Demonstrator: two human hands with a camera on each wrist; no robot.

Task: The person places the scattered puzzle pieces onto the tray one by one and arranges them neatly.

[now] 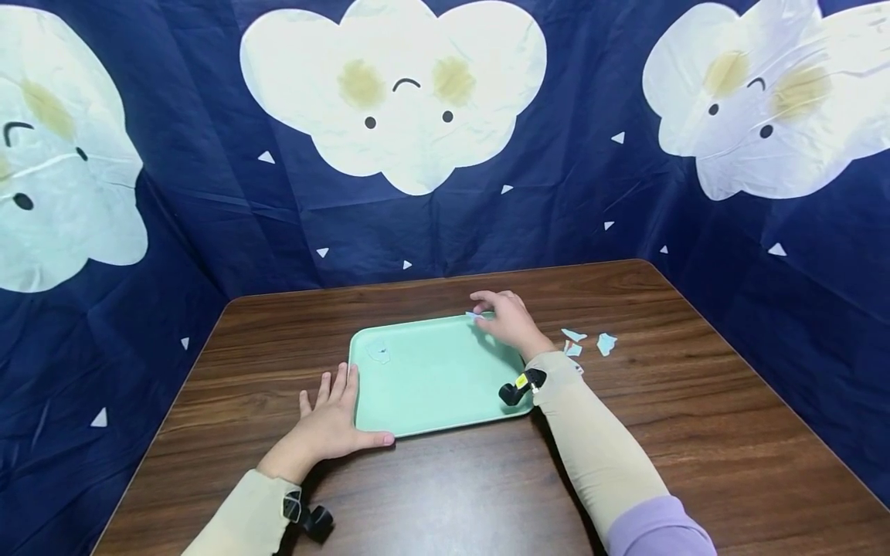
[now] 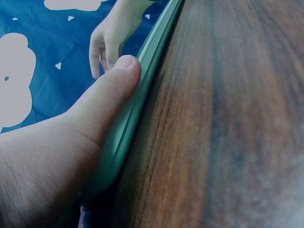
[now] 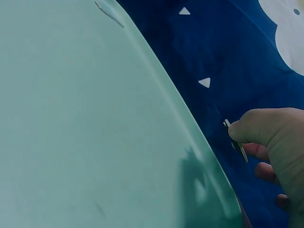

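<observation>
A mint-green tray lies on the wooden table. My left hand rests at its near left corner, fingers spread along the left side and thumb along the front edge. In the left wrist view that thumb lies against the tray's rim. Over the tray's far right edge, my right hand pinches a small, thin, flat pale-blue piece between thumb and fingers, seen nearly edge-on in the right wrist view. Another irregular pale-blue piece lies flat in the tray's far left corner.
Several similar jagged pieces lie on the table right of the tray, among them one pale-blue piece set apart; my right forearm partly covers the nearest. A dark blue cloth with white clouds hangs behind the table and along both sides.
</observation>
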